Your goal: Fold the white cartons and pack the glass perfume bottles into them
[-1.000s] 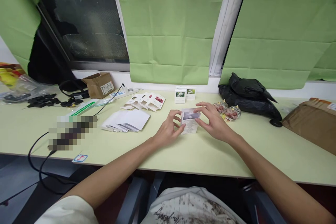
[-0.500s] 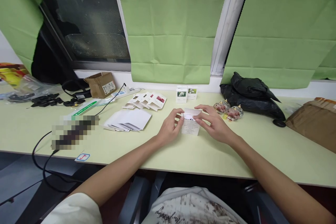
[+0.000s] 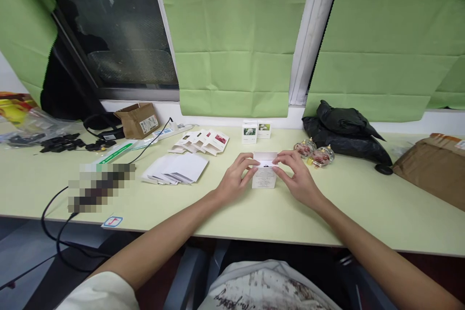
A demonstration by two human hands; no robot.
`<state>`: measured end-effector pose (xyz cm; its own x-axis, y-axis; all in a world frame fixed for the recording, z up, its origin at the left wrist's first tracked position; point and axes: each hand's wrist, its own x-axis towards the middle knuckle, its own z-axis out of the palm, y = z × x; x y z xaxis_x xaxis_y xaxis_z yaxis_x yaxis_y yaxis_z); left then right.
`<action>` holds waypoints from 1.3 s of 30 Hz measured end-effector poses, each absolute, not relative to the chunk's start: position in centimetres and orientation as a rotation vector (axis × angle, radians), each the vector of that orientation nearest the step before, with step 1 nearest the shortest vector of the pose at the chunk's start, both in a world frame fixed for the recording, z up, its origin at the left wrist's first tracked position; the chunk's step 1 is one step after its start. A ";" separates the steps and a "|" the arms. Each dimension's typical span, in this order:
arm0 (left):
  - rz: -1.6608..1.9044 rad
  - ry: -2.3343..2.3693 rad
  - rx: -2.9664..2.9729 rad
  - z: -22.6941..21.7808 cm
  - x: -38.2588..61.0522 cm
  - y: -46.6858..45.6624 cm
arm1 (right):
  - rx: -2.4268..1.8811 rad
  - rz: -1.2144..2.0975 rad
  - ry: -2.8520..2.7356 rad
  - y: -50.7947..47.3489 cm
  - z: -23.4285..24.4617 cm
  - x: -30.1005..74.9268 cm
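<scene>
A small white cardboard box (image 3: pixel 264 178) stands upright on the table in front of me, its lid flap raised at the back and fine print on the near side. My left hand (image 3: pixel 234 178) grips its left top edge between thumb and fingers. On the opposite side my right hand (image 3: pixel 298 178) pinches the right top edge the same way. A small dark mark or item shows at the box's opening, too small to name. Behind it stand two finished-looking white boxes (image 3: pixel 249 133) with flower pictures.
Left of my hands lie flat white cartons (image 3: pixel 176 168) and several cartons with red pictures (image 3: pixel 218 142). Round glass ornaments (image 3: pixel 322 156) sit to the right, before a black plastic bag (image 3: pixel 345 128). Brown cardboard boxes (image 3: pixel 137 121) stand at the left back and far right. A black cable (image 3: pixel 43 223) hangs over the front edge.
My right hand's fingers have drawn in from above the flap to the box's right top edge. The left hand stays at its side, and the view has shifted slightly.
</scene>
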<state>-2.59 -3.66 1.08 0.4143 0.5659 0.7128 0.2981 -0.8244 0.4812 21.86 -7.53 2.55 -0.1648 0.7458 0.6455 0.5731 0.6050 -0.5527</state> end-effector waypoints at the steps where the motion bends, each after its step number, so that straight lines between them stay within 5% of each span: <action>1: 1.409 0.737 2.390 1.1 -2.5 -3.6 | -1.057 0.218 -1.872 -7.7 2.6 21.8; 12: 1.531 0.684 2.208 1.6 -2.0 -3.8 | -0.929 0.516 -1.696 -6.3 3.6 21.5; 39: 1.469 0.641 2.329 2.1 -2.1 -3.6 | -0.954 0.175 -2.111 -6.5 4.0 23.1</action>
<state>-2.13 -3.56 2.09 0.3729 0.5254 0.7648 0.2038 -0.8505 0.4849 23.12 -6.54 4.01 -0.3993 0.6830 0.6116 0.5729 0.7067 -0.4152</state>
